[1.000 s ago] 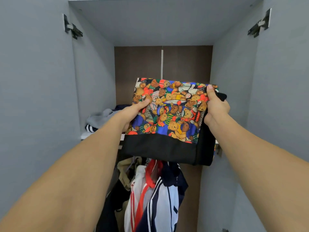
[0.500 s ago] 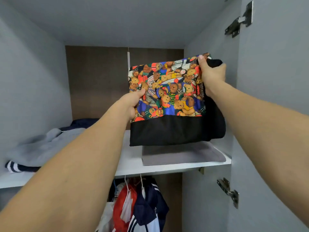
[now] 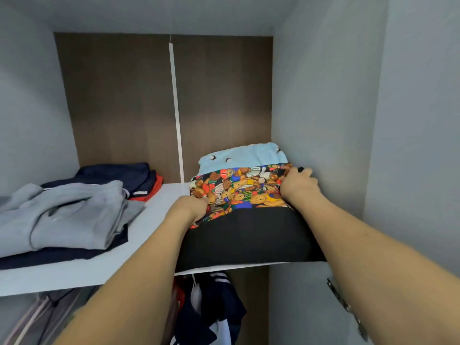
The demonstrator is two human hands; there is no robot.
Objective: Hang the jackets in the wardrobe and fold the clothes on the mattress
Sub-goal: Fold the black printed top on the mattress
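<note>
Gripping folded garment on shelf

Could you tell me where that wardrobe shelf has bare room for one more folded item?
The shelf shows one bare strip, bordered by the grey sweatshirt pile on the left and the bear-print garment on the right, running back to the brown panel. The right side is crowded: both hands grip that garment against the wall.

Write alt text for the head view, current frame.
Both hands, left hand and right hand, grip a folded teddy-bear print garment lying on the white wardrobe shelf at its right end. Folded grey hoodie lies left; jackets hang below.
</note>
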